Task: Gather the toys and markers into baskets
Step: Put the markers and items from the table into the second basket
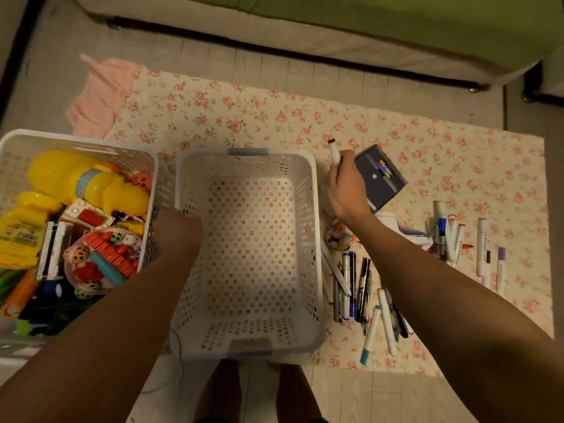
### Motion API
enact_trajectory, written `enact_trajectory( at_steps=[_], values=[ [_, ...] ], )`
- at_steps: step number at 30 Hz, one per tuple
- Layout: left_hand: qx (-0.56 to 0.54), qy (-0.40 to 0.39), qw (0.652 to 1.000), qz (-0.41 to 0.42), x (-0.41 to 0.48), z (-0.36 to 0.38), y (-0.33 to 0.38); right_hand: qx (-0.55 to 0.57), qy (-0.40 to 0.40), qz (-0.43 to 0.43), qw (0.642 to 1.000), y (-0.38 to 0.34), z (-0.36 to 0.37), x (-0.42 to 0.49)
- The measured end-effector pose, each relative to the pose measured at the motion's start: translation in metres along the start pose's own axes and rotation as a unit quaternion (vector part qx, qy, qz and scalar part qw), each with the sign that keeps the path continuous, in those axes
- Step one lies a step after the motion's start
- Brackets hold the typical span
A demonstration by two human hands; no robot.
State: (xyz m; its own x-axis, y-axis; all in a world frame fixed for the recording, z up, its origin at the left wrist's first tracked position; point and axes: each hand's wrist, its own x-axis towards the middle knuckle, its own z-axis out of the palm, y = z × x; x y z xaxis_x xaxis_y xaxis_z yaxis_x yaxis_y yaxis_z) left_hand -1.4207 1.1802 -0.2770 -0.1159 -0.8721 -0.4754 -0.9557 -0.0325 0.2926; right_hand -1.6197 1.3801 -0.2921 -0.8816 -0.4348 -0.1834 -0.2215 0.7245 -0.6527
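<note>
The right hand (346,190) grips a marker (334,151) upright just right of the empty basket (308,254), more markers (360,288) lying on the mat (244,117) below it, while the left hand (178,230) closes on that basket's left rim.

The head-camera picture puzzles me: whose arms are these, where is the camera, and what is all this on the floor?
There is no machine here. A person wears a wide-angle camera on the head, so you look down along their own arms. The right hand holds a white marker with a dark red cap, beside a dark box. The left hand rests at the left wall of an empty white basket. A second basket to the left is full of toys. More markers lie loose on the flowered mat, not yet gathered. A green sofa stands beyond.
</note>
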Motion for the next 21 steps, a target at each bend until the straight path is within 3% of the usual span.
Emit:
enact_trajectory(
  at_steps=[3,7,12,21],
  values=[
    [-0.010,-0.006,1.000,0.005,-0.005,-0.004,0.002,-0.061,-0.017,0.022,0.998,0.007,-0.008,-0.030],
    [-0.020,-0.031,0.999,-0.003,-0.002,-0.008,0.001,-0.176,-0.148,0.036,0.972,0.043,-0.007,-0.083],
    [-0.040,-0.086,0.995,0.031,-0.011,-0.020,-0.003,-0.277,-0.237,0.098,0.926,0.071,-0.003,-0.130],
    [-0.114,-0.103,0.982,0.107,-0.026,-0.010,-0.020,-0.249,-0.205,0.195,0.927,0.061,0.025,-0.132]
  ],
)
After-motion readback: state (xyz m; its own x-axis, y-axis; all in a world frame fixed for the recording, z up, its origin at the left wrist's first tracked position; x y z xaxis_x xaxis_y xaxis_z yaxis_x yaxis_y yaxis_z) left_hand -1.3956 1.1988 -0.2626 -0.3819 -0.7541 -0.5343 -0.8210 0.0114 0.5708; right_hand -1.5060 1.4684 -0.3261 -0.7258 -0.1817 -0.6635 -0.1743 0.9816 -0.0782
